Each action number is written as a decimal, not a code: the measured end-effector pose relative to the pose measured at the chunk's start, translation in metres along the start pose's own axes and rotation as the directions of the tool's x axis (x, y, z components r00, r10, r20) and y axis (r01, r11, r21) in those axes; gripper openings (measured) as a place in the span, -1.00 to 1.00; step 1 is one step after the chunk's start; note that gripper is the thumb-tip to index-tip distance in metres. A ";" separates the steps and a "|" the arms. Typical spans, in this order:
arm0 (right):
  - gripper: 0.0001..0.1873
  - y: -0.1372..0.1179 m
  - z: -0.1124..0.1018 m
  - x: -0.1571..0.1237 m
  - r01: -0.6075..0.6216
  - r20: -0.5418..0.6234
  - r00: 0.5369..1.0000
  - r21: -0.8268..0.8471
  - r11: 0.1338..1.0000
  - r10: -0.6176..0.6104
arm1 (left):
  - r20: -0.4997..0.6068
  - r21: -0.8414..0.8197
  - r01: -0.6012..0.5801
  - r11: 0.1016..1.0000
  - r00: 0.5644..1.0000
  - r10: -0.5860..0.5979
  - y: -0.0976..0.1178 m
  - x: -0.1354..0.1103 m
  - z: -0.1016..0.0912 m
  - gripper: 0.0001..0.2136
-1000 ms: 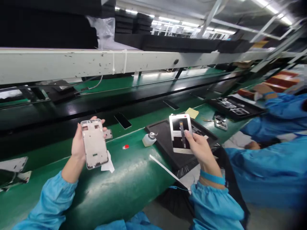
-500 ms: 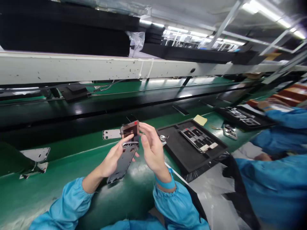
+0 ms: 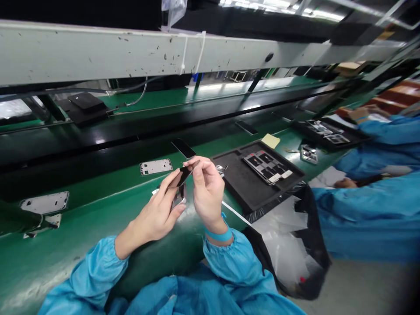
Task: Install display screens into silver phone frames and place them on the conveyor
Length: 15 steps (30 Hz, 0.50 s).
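Note:
My left hand (image 3: 160, 212) and my right hand (image 3: 206, 192) meet above the green bench (image 3: 98, 218), both in blue sleeves. Between them sits a phone frame (image 3: 180, 199), mostly hidden behind my fingers, with my left hand closed around it. My right hand pinches the top edge of a thin dark screen panel (image 3: 186, 173), seen nearly edge-on, which lies over the frame. My left fingertips touch the panel's lower side.
A black tray (image 3: 239, 183) with several phone parts lies right of my hands. Bare metal frames (image 3: 155, 166) (image 3: 44, 202) rest on the bench, a dark panel (image 3: 183, 148) on the belt. A co-worker in blue (image 3: 370, 201) works at the right. A black bag (image 3: 295, 245) hangs at the bench edge.
My hands came together from apart, bringing the panel over the frame. The panel has tilted flatter, now nearly edge-on. The view dropped lower.

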State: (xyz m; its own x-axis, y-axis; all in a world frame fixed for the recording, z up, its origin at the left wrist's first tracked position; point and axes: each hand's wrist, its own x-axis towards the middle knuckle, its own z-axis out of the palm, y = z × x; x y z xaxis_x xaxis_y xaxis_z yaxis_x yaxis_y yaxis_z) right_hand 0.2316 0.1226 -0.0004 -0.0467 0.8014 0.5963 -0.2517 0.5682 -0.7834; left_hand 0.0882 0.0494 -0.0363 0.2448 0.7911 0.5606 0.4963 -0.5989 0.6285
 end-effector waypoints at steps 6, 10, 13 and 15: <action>-0.56 0.068 -0.054 0.012 -0.063 0.237 0.959 -0.369 0.927 0.159 | -0.126 -0.629 0.317 0.710 0.860 -0.495 -0.003 0.015 -0.034 -0.24; -0.50 0.139 -0.076 0.004 -0.131 0.319 0.849 -0.646 0.752 0.421 | -0.002 -0.925 0.220 0.311 0.813 -0.582 0.008 0.017 -0.065 -0.16; -0.56 0.166 -0.078 -0.011 -0.136 0.300 0.840 -0.689 0.712 0.451 | 0.052 -0.970 0.166 0.178 0.855 -0.516 0.022 0.014 -0.073 -0.17; -0.61 0.170 -0.077 -0.018 -0.142 0.275 0.855 -0.691 0.709 0.439 | 0.092 -0.977 0.173 0.127 0.873 -0.479 0.031 0.012 -0.072 -0.16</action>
State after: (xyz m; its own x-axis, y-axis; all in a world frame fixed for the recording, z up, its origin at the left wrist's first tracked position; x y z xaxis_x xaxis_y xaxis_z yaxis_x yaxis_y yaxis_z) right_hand 0.2644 0.2193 -0.1576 -0.4161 0.8838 0.2139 0.4958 0.4177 -0.7614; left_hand 0.0467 0.0311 0.0291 0.0526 0.9890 0.1381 -0.7080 -0.0606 0.7036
